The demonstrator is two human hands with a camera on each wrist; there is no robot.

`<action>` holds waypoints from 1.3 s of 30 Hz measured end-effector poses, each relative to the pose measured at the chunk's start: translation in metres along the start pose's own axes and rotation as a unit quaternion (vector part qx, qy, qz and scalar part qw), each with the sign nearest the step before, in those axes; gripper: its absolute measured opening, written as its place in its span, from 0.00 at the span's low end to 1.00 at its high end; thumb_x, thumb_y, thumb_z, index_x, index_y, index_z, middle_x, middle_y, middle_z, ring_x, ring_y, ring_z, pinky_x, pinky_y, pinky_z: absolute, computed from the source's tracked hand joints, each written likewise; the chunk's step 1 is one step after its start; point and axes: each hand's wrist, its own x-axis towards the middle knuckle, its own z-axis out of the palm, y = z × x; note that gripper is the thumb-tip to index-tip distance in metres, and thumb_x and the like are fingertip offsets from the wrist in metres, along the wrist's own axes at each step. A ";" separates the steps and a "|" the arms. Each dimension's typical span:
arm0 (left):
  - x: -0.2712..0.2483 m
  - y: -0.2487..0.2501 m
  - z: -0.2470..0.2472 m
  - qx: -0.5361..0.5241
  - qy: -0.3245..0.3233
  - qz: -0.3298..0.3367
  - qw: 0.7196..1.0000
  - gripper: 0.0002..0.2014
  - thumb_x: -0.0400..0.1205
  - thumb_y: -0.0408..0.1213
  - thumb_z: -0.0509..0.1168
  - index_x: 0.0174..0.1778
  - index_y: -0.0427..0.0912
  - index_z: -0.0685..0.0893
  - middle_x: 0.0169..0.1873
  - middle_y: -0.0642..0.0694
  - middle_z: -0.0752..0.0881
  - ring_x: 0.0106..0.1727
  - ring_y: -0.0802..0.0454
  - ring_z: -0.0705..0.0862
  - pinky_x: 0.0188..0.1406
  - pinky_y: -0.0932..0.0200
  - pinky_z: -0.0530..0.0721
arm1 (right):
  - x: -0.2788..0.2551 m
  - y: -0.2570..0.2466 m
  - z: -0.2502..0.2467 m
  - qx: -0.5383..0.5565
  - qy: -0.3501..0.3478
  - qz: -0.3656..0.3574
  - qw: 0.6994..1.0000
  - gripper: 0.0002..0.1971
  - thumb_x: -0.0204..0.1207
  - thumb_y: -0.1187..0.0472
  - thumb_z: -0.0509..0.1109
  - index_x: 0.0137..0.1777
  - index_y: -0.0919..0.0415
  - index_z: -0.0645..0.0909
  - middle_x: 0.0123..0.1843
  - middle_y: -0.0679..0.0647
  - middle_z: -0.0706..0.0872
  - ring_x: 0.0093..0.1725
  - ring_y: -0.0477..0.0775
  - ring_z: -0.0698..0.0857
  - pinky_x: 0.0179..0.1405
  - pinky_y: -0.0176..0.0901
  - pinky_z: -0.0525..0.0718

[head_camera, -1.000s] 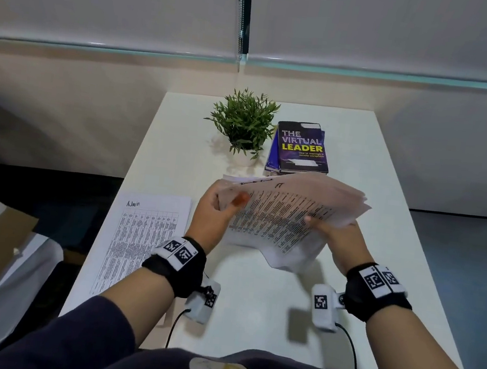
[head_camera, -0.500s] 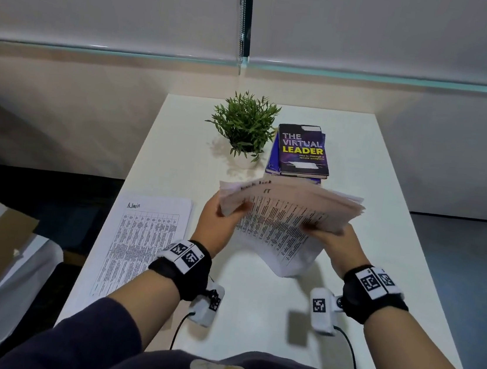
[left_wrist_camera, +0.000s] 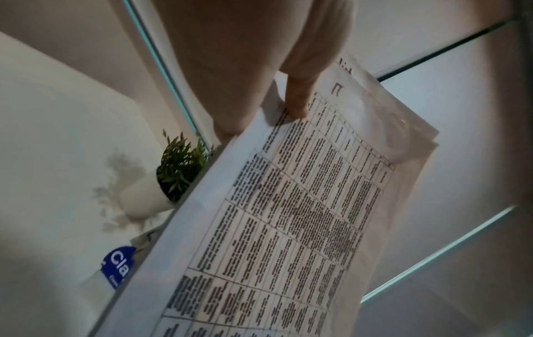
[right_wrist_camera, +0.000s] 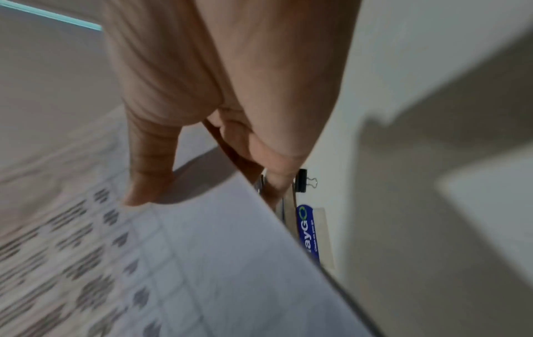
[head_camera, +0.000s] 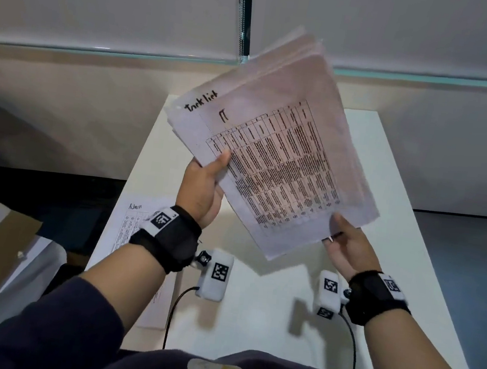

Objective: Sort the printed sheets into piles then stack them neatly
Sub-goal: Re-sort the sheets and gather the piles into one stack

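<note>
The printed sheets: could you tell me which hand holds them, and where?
Both: the left hand pinches the bundle of printed sheets at its left edge; the right hand grips its lower right corner.

A fanned bundle of printed sheets is held tilted above the table, its top page showing a dense table and handwriting, perhaps "Task list". A single printed sheet lies flat at the table's left edge.
</note>
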 end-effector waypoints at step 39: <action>-0.014 -0.090 -0.079 0.318 0.025 -0.071 0.945 0.22 0.68 0.25 0.79 0.57 0.40 0.87 0.49 0.46 0.93 0.54 0.49 0.90 0.53 0.58 0.86 | 0.007 0.001 -0.076 -0.299 -0.054 -0.035 0.952 0.31 0.55 0.59 0.87 0.60 0.66 0.88 0.60 0.65 0.90 0.62 0.64 0.88 0.67 0.62 0.81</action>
